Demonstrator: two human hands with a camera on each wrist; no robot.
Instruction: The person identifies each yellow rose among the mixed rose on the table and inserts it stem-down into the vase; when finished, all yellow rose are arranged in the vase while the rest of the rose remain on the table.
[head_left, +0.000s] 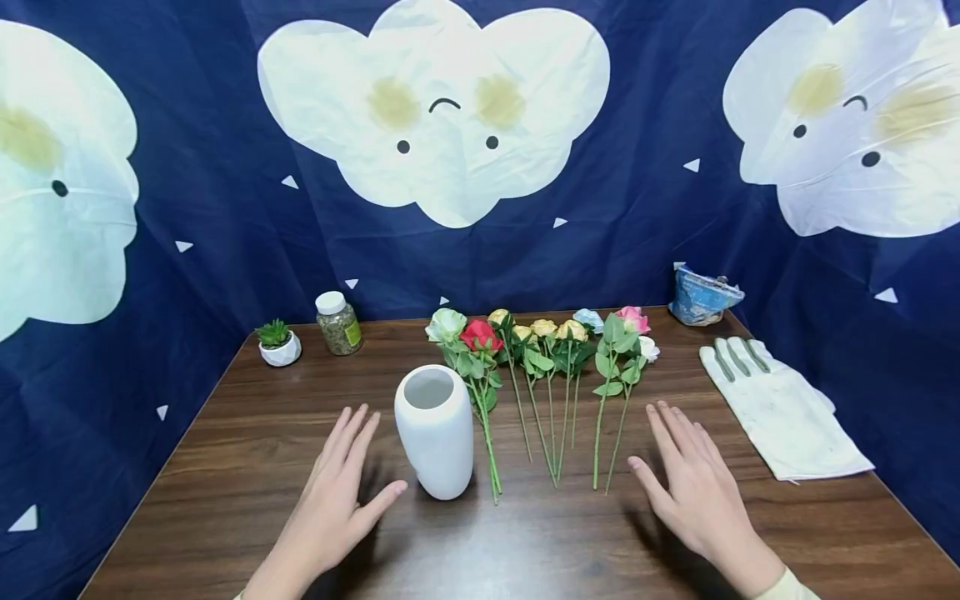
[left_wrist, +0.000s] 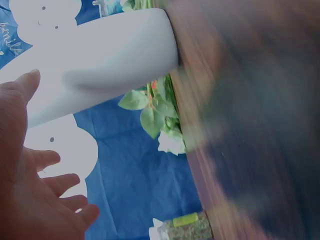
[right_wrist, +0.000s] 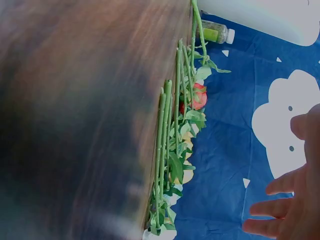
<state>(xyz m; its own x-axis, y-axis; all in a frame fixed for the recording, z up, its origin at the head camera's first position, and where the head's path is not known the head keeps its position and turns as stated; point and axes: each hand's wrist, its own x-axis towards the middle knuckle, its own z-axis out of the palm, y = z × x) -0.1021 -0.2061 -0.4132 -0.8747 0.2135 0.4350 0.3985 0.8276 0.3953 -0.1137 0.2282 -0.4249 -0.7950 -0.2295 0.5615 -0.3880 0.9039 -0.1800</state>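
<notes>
A tall white vase [head_left: 435, 442] stands upright on the table, its mouth open and nothing in it. My left hand [head_left: 333, 500] is just left of the vase, fingers spread and straight, holding nothing; in the left wrist view the thumb overlaps the vase [left_wrist: 115, 60]. On the other side, my right hand [head_left: 697, 496] has its fingers extended, right of the flower stems and apart from them. Artificial flowers lie in a row behind: a red rose [head_left: 481, 335], a pale green rose [head_left: 446, 324], several yellow roses [head_left: 572, 331], a pink rose [head_left: 633, 319] and a white flower [head_left: 648, 349].
A small potted succulent [head_left: 279, 343] and a white-capped jar of dried bits [head_left: 339, 323] stand at the back left. At the back right is a crumpled blue bag [head_left: 703, 297], with white gloves [head_left: 783, 412] lying nearer. A blue cloud-print cloth [head_left: 645, 250] surrounds the table [head_left: 247, 467].
</notes>
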